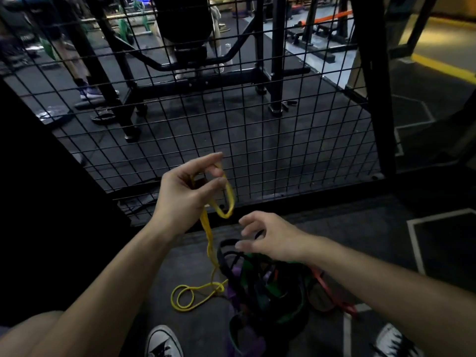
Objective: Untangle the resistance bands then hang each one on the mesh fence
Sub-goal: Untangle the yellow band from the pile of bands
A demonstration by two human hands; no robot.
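Left hand (pixel 185 191) pinches yellow band (pixel 228 199) raised before mesh fence (pixel 257 140), likely to draw it free; tail knotted into pile of bands (pixel 260 284) on floor (pixel 360 240). Right hand (pixel 270 240) spread, empty, above pile.

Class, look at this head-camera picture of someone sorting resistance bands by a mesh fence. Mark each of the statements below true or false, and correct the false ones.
1. The left hand holds the yellow band up off the floor. True.
2. The right hand grips the red band. False: its fingers are spread open above the pile of bands, and the red band lies on the floor.
3. A band already hangs on the mesh fence. False: none is on it.
4. The yellow band's lower end is knotted on the floor beside the pile. True.
5. The pile includes purple and green bands. True.
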